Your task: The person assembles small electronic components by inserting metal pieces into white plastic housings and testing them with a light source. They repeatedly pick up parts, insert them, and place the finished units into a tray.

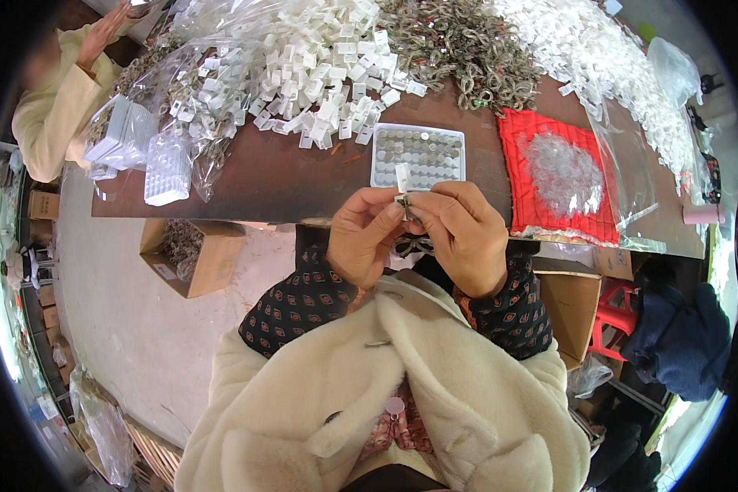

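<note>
My left hand (365, 234) and my right hand (467, 234) meet at the table's front edge, thumbs and forefingers pinched together. Between the fingertips is a small white plastic case (403, 176), its upper part sticking up. Something small and dark sits at its lower end, mostly covered by the fingers. Below the hands hangs a dark looped bundle of wire (414, 244), partly hidden; whether it joins the case I cannot tell. Just beyond the hands lies a white tray (375, 157) with rows of round silvery button cells.
Behind the tray are heaps of white plastic cases (328, 78) and wire bundles (467, 49). Clear plastic pieces (566, 168) lie on a red quilted cloth (512, 135) at right. Stacked trays (168, 168) stand left. A cardboard box (213, 271) holds wire below. Another person (57, 107) works far left.
</note>
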{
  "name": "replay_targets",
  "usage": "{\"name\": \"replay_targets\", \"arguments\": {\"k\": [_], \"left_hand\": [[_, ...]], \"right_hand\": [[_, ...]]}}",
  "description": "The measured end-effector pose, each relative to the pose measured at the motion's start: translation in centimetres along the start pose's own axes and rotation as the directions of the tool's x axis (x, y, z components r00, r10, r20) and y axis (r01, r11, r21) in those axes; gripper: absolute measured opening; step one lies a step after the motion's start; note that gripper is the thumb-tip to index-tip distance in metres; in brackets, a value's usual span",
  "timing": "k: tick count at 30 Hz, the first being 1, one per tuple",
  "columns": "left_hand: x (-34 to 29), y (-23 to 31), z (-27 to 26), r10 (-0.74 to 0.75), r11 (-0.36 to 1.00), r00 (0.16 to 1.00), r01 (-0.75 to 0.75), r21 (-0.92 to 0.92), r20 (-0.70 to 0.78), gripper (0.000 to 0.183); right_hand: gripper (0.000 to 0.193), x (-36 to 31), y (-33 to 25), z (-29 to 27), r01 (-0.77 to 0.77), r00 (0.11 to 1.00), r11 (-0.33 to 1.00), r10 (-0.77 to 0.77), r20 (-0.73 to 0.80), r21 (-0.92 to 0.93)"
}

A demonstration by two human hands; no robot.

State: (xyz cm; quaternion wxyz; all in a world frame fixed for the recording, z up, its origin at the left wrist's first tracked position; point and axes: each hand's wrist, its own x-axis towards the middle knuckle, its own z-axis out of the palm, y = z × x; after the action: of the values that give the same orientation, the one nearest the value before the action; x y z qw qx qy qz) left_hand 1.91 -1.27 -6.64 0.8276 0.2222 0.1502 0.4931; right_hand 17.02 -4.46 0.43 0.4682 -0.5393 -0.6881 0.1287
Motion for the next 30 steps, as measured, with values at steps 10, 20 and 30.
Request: {"name": "replay_targets", "arguments": {"k": [10,20,30], "left_hand": [[-0.8,-0.3,0.6,-0.081,0.997,0.992,0.078,-0.027,-0.099,0.014],[-0.7,-0.4,-0.9,-0.068,0.997,0.981,0.071,0.008,-0.182,0.016],[-0.4,-0.5,-1.6,-0.074,0.995,0.978,0.085,0.053,-0.193,0.017]], "right_hand": [[0.024,-0.4,0.2,0.2,0.16,0.985,0.985,-0.163,-0.05,-0.073],[0.02,-1.0,1.9,0.5,0.063,0.997,0.993,-0.068,-0.046,-0.1],[0.02,0.6,8.6,0.8,-0.068,0.997,0.929,0.046,-0.068,-0.364]]}}
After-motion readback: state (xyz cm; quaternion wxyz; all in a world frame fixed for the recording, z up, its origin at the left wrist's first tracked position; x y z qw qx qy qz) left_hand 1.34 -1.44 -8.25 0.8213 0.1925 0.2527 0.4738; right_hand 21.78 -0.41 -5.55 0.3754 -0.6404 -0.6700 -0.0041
